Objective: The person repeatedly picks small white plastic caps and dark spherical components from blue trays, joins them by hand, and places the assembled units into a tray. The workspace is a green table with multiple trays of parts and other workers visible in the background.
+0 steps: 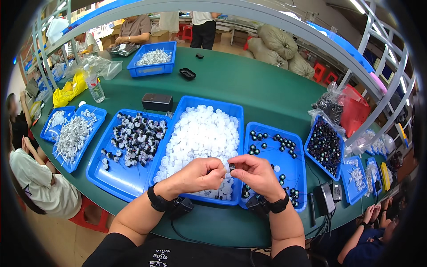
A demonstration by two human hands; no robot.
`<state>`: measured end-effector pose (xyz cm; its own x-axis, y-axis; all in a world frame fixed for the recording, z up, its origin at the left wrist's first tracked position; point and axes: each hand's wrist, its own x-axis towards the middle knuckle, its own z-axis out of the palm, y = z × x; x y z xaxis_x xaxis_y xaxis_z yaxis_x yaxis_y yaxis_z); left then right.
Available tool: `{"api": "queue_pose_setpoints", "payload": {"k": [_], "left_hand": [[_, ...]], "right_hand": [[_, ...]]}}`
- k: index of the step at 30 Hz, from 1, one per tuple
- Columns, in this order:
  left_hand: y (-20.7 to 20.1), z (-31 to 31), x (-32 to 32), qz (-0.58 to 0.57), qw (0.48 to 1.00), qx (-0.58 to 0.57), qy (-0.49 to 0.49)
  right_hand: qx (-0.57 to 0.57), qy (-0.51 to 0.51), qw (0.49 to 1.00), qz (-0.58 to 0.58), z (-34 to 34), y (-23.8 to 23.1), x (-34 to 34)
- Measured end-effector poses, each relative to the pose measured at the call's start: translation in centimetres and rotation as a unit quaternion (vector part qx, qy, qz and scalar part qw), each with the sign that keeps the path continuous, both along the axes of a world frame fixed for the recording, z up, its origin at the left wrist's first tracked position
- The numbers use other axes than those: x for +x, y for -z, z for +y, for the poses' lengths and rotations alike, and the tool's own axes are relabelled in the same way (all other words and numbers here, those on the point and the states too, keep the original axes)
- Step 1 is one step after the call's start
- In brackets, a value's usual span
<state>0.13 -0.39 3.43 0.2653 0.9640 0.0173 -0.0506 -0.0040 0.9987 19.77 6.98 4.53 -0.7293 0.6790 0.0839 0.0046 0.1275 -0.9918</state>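
Observation:
My left hand [206, 174] and my right hand [255, 173] meet above a deep blue tray [219, 103] heaped with small translucent white plastic caps [200, 129]. Between the right thumb and fingers sits a small black cylindrical part [231, 167], a pale disc at its left end. The left fingers are closed in a pinch right beside it; what they hold is hidden. Under my right wrist lies a shallower blue tray [278, 153] with several black round parts [282, 142]. Left of the caps, another blue tray [118, 178] carries black-and-white parts with thin wires [135, 135].
White-stemmed pieces fill trays at the far left [73, 138] and back [153, 58]. Dark parts crowd a tray [324, 144] at right, near a black power box [324, 198]. A black box [157, 102], a water bottle [94, 87] and an overhead metal frame [178, 9] stand around. Co-workers sit both sides.

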Motion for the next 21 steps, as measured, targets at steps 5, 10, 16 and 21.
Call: {"api": "queue_pose_setpoints", "payload": {"k": [5, 10, 16, 21], "left_hand": [[0.05, -0.03, -0.03, 0.01, 1.0, 0.006, 0.006], [0.07, -0.06, -0.04, -0.009, 1.0, -0.024, 0.01], [0.53, 0.1, -0.18, 0.039, 0.998, 0.046, -0.004], [0.49, 0.09, 0.14, 0.015, 0.999, 0.043, -0.01]], "right_hand": [[0.081, -0.009, 0.997, -0.004, 0.03, 0.29, -0.04], [0.067, -0.017, 0.997, -0.021, 0.04, 0.2, 0.15], [0.088, -0.005, 0.996, -0.014, -0.02, 0.08, 0.14], [0.1, 0.015, 0.994, -0.037, -0.07, -0.19, 0.38]]}}
